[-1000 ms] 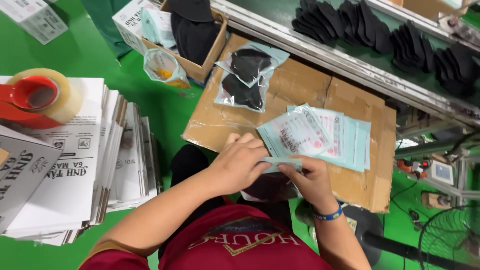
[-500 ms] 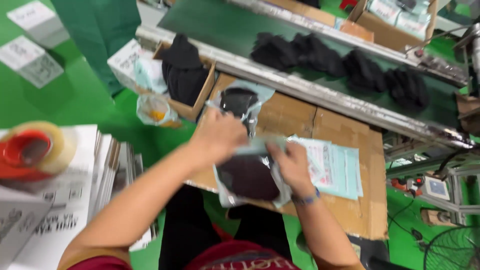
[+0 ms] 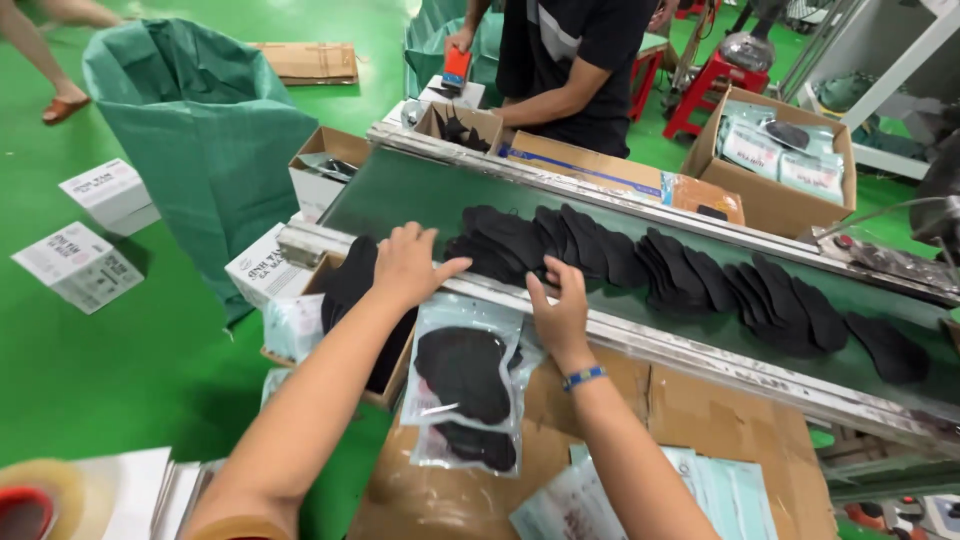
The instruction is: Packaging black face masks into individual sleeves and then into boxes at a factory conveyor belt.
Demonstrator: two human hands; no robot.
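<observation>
While both hands (image 3: 405, 265) (image 3: 560, 310) hover open-fingered, neither grips the black masks (image 3: 600, 250).

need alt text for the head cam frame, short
A person's left hand and right hand reach over the metal rail toward a row of black masks on a green conveyor belt. Clear bags of black masks lie just below on a cardboard-covered table. Across the belt, another person in a dark shirt works beside open cardboard boxes.
</observation>
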